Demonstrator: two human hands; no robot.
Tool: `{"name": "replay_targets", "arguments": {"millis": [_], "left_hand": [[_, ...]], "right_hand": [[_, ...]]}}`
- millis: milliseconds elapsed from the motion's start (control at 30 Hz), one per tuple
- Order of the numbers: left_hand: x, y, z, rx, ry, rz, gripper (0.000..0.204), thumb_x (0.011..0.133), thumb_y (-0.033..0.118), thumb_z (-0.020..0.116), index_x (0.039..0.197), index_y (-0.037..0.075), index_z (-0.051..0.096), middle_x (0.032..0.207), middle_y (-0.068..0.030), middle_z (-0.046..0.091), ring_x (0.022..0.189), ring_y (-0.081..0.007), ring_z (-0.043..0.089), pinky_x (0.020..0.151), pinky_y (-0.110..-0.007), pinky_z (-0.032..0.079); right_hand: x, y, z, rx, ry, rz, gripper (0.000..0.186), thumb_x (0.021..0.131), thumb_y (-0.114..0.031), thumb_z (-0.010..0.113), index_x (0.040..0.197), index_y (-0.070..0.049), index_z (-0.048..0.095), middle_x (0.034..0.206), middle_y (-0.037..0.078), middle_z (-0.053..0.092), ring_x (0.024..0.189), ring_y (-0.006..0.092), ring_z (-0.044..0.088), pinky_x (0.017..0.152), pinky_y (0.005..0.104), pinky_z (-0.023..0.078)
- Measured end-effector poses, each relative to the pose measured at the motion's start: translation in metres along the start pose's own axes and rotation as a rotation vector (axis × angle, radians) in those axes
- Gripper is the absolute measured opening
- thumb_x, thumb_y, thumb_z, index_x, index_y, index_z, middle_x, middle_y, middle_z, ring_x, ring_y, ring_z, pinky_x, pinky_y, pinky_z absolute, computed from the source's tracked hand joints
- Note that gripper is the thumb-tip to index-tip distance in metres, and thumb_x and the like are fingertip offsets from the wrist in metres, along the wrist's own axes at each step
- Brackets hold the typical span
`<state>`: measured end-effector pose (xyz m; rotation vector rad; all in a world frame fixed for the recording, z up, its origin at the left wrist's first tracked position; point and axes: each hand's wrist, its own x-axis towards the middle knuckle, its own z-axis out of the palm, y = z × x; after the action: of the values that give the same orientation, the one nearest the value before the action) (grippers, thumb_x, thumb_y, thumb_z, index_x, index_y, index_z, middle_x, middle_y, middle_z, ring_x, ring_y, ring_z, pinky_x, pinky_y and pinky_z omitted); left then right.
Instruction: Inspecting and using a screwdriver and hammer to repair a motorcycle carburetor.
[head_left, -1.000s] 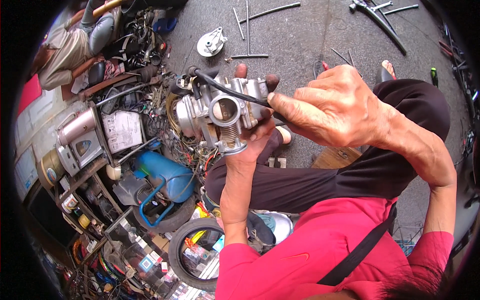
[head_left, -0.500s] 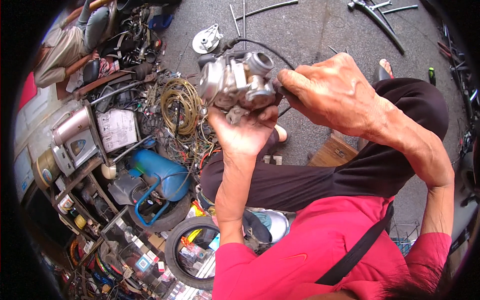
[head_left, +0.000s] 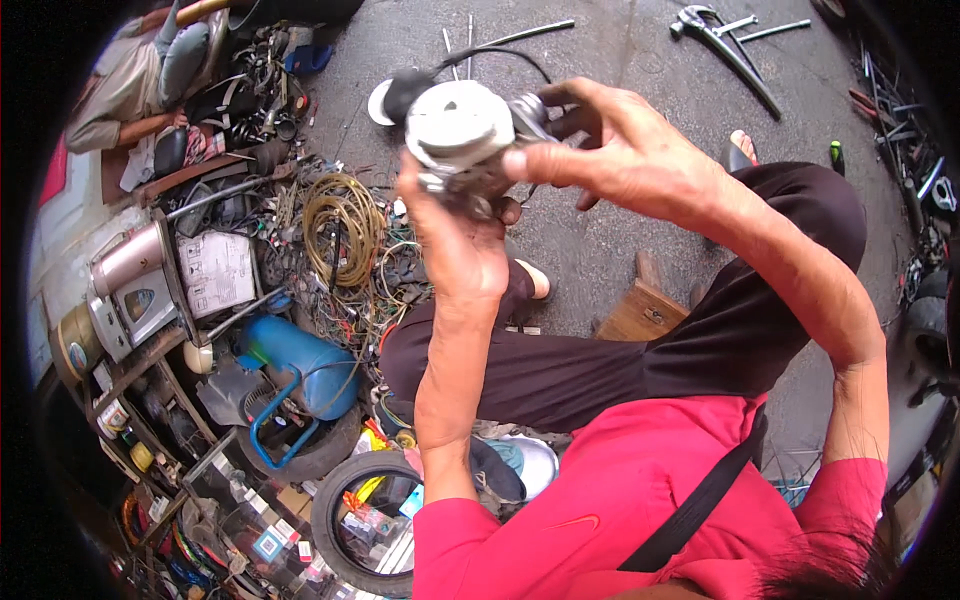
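A metal carburetor (head_left: pixel 458 128) is held up at the upper middle, blurred by motion, with a round pale silver end facing me and a black hose (head_left: pixel 520 60) arching away behind it. My left hand (head_left: pixel 455 235) cradles it from below, its fingers mostly hidden behind the body. My right hand (head_left: pixel 630 160) grips its right side, the thumb lying across the front and the other fingers curled behind. Part of a pale round metal part (head_left: pixel 380 105) on the ground shows behind the carburetor.
Another person (head_left: pixel 150 90) is at upper left. A blue air compressor (head_left: pixel 315 370), coiled yellowish tubing (head_left: pixel 340 230), a tire (head_left: pixel 330 515) and piled parts crowd the left. Metal wrenches (head_left: pixel 745 75) lie ahead, a wooden box (head_left: pixel 640 315) below my hands, more tools (head_left: pixel 905 180) at far right.
The carburetor has risen and turned, so its round end now faces me instead of the bored throat. Both hands moved up, and my right fingers have spread and shifted around it.
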<state>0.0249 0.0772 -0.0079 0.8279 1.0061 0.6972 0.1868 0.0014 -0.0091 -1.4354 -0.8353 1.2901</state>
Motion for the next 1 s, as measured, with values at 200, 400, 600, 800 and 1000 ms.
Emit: {"name": "replay_targets", "arguments": {"millis": [200, 400, 600, 800, 1000], "left_hand": [[-0.007, 0.006, 0.017, 0.484, 0.058, 0.565, 0.071, 0.071, 0.043, 0.073, 0.119, 0.0, 0.045, 0.102, -0.0113, 0.055, 0.095, -0.0177, 0.052, 0.081, -0.031, 0.044], [-0.019, 0.023, 0.013, 0.526, -0.185, 0.64, 0.054, 0.076, 0.03, 0.055, 0.118, -0.003, 0.05, 0.111, -0.0164, 0.057, 0.103, -0.0277, 0.052, 0.105, -0.045, 0.017], [-0.02, 0.017, 0.008, 0.599, -0.2, 0.663, 0.044, 0.076, 0.014, 0.055, 0.115, -0.005, 0.053, 0.107, -0.0179, 0.057, 0.09, -0.0273, 0.052, 0.093, -0.036, 0.035], [-0.009, 0.007, 0.004, 0.126, -0.241, 0.32, 0.041, 0.082, 0.007, 0.058, 0.12, 0.002, 0.046, 0.107, -0.0098, 0.055, 0.096, -0.0161, 0.055, 0.085, -0.029, 0.046], [-0.006, 0.0, -0.01, -0.12, -0.256, 0.195, 0.044, 0.087, 0.009, 0.049, 0.128, 0.006, 0.036, 0.119, -0.0103, 0.053, 0.108, -0.0202, 0.056, 0.089, -0.034, 0.049]], "right_hand": [[-0.007, 0.0, -0.005, 0.678, -0.245, 0.118, 0.049, 0.078, -0.027, 0.058, 0.116, 0.001, 0.047, 0.105, 0.011, 0.056, 0.091, 0.0175, 0.057, 0.078, 0.0329, 0.05], [-0.012, 0.01, -0.03, 0.915, -0.402, 0.044, 0.033, 0.076, -0.015, 0.045, 0.105, 0.0, 0.05, 0.105, 0.012, 0.057, 0.093, 0.0218, 0.057, 0.092, 0.0443, 0.042], [-0.012, 0.017, -0.037, 0.727, -0.402, 0.048, 0.043, 0.072, -0.015, 0.046, 0.111, 0.002, 0.052, 0.107, 0.014, 0.057, 0.096, 0.0228, 0.056, 0.089, 0.045, 0.041], [-0.015, 0.003, -0.021, 0.361, -0.18, -0.005, 0.076, 0.073, -0.023, 0.066, 0.136, 0.003, 0.032, 0.109, 0.016, 0.058, 0.095, 0.0173, 0.058, 0.085, 0.0347, 0.048], [-0.027, -0.009, -0.017, 0.155, -0.079, -0.117, 0.085, 0.067, -0.026, 0.08, 0.133, 0.003, 0.035, 0.111, 0.02, 0.058, 0.1, 0.0239, 0.059, 0.087, 0.0343, 0.047]]}}
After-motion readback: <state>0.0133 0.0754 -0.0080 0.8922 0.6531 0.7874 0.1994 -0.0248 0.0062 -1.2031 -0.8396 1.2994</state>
